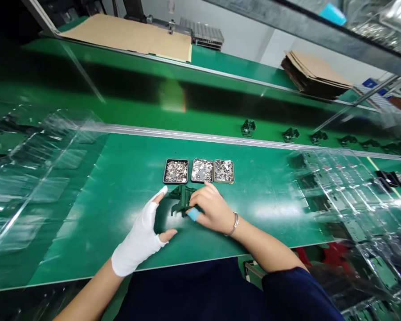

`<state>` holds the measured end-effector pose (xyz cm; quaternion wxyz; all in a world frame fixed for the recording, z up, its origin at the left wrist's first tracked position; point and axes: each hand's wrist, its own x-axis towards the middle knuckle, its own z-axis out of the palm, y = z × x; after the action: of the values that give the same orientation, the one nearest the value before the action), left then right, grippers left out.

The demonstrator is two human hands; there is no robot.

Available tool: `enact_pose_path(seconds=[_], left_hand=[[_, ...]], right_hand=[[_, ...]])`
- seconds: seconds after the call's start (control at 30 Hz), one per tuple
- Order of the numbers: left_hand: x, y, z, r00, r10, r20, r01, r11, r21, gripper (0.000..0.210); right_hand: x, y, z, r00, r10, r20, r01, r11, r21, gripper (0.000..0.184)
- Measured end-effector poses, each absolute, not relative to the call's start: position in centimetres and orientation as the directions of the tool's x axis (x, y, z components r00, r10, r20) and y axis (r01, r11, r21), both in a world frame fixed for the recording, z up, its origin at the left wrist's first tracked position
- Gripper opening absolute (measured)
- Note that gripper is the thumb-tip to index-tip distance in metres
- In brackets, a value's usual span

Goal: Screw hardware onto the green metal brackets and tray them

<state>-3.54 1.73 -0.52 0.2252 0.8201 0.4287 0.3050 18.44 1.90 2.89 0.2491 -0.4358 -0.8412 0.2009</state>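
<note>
A dark plastic part (181, 200) with slots and raised walls is in front of me, over the green worktop. My right hand (212, 207), with blue tape round its thumb, has its fingers closed on the part's right side. To the left of it, my left hand (143, 234) wears a white glove with bare fingertips. Its thumb and fingers are spread apart, and it holds nothing. Just beyond the part stand three small square trays of shiny metal pieces: a left tray (164, 174), a middle tray (191, 174) and a right tray (234, 174).
Clear plastic trays are stacked at the left (36, 178) and the right (347, 191). On the conveyor belt (137, 107) behind the metal rail, several similar dark parts (248, 128) stand in a row. Cardboard sheets (316, 73) lie on the far shelf.
</note>
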Motion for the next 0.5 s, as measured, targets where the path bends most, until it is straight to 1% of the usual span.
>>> enact_pose_path(seconds=[0.07,0.1,0.13,0.17,0.2,0.27,0.3,0.37,0.4,0.43,0.5], left_hand=[[-3.1,2.0,-0.6,0.447,0.827,0.341,0.605,-0.561,0.565,0.077],[-2.9,2.2,-0.6,0.463,0.814,0.351,0.618,-0.58,0.531,0.072],[-2.7,2.4,-0.6,0.485,0.802,0.349,0.625,-0.597,0.503,0.067],[-2.6,2.5,-0.5,0.51,0.792,0.336,0.627,-0.61,0.485,0.062],[-2.5,2.6,-0.4,0.533,0.784,0.318,0.627,-0.618,0.474,0.058],[-2.7,2.8,-0.2,0.567,0.775,0.278,0.626,-0.625,0.466,0.055],[-2.8,2.8,0.0,0.584,0.769,0.26,0.623,-0.63,0.465,0.055],[-3.1,2.8,0.2,0.624,0.748,0.227,0.605,-0.646,0.464,0.055],[-3.1,2.8,0.4,0.639,0.739,0.214,0.598,-0.652,0.467,0.054],[-3.1,2.8,0.5,0.648,0.734,0.203,0.594,-0.653,0.47,0.054],[-2.9,2.9,0.7,0.659,0.729,0.185,0.589,-0.653,0.476,0.054]], right_hand=[[18.1,1.5,3.0,-0.627,0.75,0.212,0.66,0.655,-0.368,0.01],[18.1,1.4,3.0,-0.685,0.702,0.196,0.634,0.707,-0.315,0.012],[18.4,1.5,3.0,-0.722,0.664,0.195,0.602,0.742,-0.295,0.015],[18.9,1.7,3.1,-0.735,0.646,0.208,0.581,0.757,-0.299,0.017],[19.7,2.2,3.2,-0.722,0.654,0.224,0.58,0.75,-0.317,0.018],[22.1,3.7,3.5,-0.607,0.76,0.231,0.674,0.647,-0.357,0.018],[23.6,4.6,3.6,-0.507,0.837,0.207,0.754,0.547,-0.363,0.018],[26.6,6.3,3.7,-0.302,0.947,0.113,0.887,0.322,-0.33,0.021],[27.9,7.1,3.5,-0.248,0.967,0.058,0.917,0.253,-0.308,0.024],[28.8,7.6,3.3,-0.222,0.975,0.009,0.934,0.215,-0.286,0.027],[29.9,8.3,2.6,-0.233,0.971,-0.053,0.946,0.214,-0.245,0.031]])
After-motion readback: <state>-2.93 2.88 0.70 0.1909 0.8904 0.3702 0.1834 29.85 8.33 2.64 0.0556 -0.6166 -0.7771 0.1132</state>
